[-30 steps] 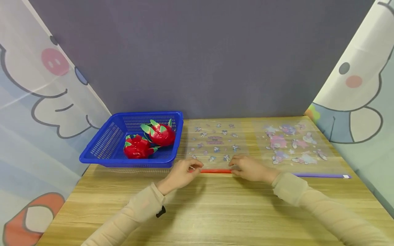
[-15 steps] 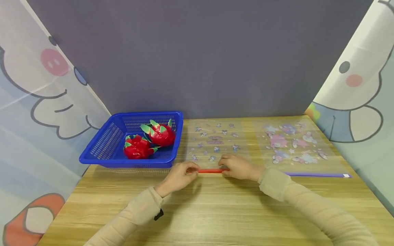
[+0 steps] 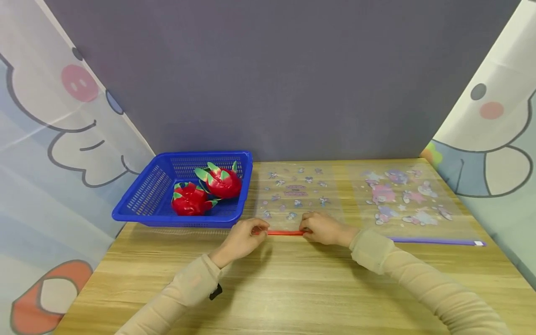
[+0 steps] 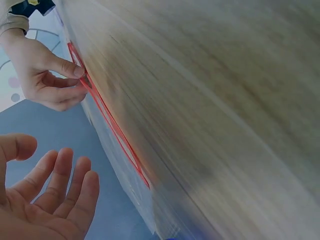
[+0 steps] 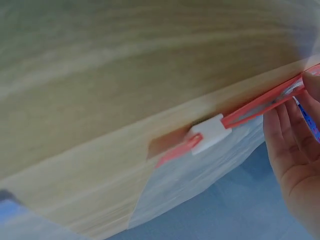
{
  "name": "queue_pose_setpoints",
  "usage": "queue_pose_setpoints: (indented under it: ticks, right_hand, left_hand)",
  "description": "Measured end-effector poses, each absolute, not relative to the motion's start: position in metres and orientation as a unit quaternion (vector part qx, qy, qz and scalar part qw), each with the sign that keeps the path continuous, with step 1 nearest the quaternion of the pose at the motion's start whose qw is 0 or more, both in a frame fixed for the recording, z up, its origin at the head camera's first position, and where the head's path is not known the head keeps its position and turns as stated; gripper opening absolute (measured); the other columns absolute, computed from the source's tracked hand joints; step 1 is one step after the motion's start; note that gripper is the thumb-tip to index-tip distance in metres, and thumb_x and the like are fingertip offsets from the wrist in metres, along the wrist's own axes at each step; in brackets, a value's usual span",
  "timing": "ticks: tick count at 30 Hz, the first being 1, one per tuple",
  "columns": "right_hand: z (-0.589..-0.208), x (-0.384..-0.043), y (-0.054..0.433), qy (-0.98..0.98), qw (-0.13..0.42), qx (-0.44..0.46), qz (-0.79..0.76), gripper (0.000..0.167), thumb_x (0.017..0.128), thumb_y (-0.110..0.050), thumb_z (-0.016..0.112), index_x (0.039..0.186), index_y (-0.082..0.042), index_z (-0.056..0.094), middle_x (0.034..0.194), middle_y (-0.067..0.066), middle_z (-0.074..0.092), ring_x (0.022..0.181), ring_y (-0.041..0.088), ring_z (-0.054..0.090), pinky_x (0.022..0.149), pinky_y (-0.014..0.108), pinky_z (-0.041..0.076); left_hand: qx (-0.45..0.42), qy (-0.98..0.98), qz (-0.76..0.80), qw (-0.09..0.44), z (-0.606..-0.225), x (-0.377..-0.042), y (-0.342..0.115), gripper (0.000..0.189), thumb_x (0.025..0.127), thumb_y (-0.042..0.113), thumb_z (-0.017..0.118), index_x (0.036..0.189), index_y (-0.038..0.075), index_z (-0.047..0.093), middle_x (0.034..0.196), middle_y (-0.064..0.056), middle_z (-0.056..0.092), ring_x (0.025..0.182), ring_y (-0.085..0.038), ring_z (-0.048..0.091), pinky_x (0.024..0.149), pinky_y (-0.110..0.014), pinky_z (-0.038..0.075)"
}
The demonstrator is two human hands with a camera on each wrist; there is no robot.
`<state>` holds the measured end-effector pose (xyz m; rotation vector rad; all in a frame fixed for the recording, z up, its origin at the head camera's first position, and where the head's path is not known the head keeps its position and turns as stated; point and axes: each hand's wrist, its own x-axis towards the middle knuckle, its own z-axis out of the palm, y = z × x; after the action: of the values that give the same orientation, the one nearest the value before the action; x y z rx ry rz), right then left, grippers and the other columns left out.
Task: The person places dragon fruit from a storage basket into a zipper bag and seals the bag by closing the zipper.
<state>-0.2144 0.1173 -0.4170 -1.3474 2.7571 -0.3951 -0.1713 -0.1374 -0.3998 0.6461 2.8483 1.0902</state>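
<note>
A clear printed zip bag [image 3: 295, 190] lies flat on the wooden table, its red zip edge [image 3: 284, 233] toward me. My right hand [image 3: 324, 229] pinches that red edge between thumb and fingers. In the right wrist view, a white slider [image 5: 210, 134] sits at the zip's end, to the side of my right hand. The two red strips [image 4: 117, 127] stand slightly apart in the left wrist view. My left hand [image 3: 240, 239] is at the zip's left end, its thumb and fingers apart with a gap between them in the left wrist view.
A blue basket [image 3: 180, 222] stands on the left, holding two red dragon fruits [image 3: 190, 201] with green tips. Right of the first bag lies a second clear printed bag [image 3: 402, 195] with a purple zip [image 3: 435, 241]. A grey panel [image 3: 284, 79] rises behind the table.
My right hand has moved left along the red zip edge, nearer my left hand. My left hand has shifted slightly left. Basket and second bag stay put.
</note>
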Motion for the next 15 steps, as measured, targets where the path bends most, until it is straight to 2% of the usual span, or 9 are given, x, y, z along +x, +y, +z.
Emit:
queue_pose_setpoints:
  ticks: [15]
  right_hand:
    - [-0.4193, -0.2162, 0.1175, 0.888, 0.012, -0.434, -0.150, 0.005, 0.083, -0.007, 0.064, 0.085, -0.005, 0.069, 0.080, 0.001, 0.064, 0.073, 0.012, 0.062, 0.071, 0.026, 0.053]
  left_hand:
    - [0.213, 0.914, 0.345, 0.013, -0.4002, -0.1690, -0.1345, 0.022, 0.086, 0.016, 0.060, 0.104, 0.005, 0.067, 0.104, -0.005, 0.067, 0.095, -0.019, 0.062, 0.078, -0.035, 0.051]
